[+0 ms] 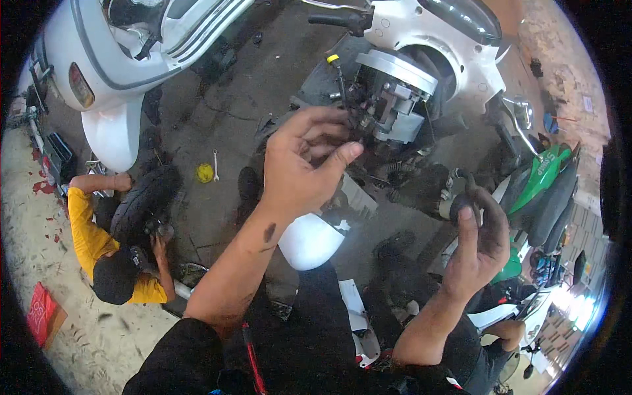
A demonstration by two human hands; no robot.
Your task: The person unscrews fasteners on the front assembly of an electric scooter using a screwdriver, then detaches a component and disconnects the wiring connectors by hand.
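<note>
My left hand reaches in beside the scooter engine, with its thumb stretched out and apart from the curved fingers. Its fingertips come up to dark cables and fittings on the engine's side; whether they touch them I cannot make out. Lower on the right, my right hand is closed round a small engine part with a dark curved pipe and a pale round metal end. Fingers and thumb hide much of that part. The silver-grey engine stands exposed under the white scooter body. A yellow-capped dark stick rises from it.
At left a person in a yellow shirt works at a black tyre. A wrench and a yellow round thing lie on the floor. Another white scooter stands upper left; a green-panelled motorbike is at right.
</note>
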